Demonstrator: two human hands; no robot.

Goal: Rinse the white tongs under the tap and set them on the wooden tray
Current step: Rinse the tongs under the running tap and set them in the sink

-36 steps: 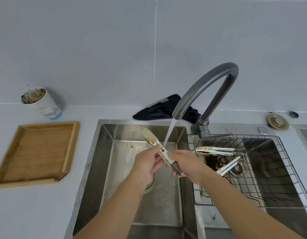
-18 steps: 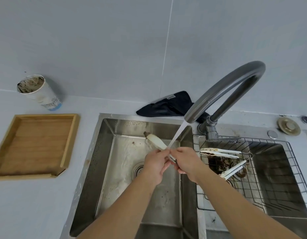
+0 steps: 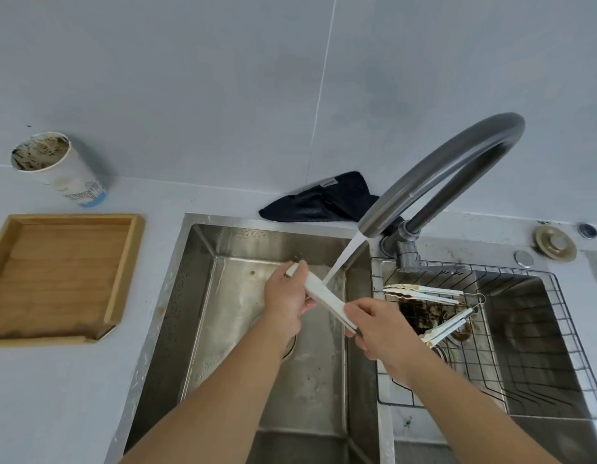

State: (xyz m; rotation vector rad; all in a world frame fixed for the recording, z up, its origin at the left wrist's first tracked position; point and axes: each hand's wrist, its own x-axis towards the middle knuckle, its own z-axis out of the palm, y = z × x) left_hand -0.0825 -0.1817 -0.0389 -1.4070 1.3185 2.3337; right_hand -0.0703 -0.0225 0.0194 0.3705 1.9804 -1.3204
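White tongs (image 3: 325,294) slant across the left sink basin (image 3: 203,296), right under the running stream from the grey tap (image 3: 434,175). My right hand (image 3: 379,324) grips their handle end at the lower right. My left hand (image 3: 285,298) curls round the soiled tip end at the upper left, and its fingers hide most of the tip. The wooden tray (image 3: 123,262) lies on the counter left of the sink, with nothing on it.
Two more dirty tongs (image 3: 421,291) (image 3: 449,328) lie in the wire rack (image 3: 558,329) over the right basin. A stained paper cup (image 3: 61,170) stands behind the tray. A dark cloth (image 3: 320,200) lies behind the sink, and a drain plug (image 3: 554,242) at the far right.
My left hand has slid up the tongs from the middle to the tip. The tongs have lowered and now lie flatter under the water.
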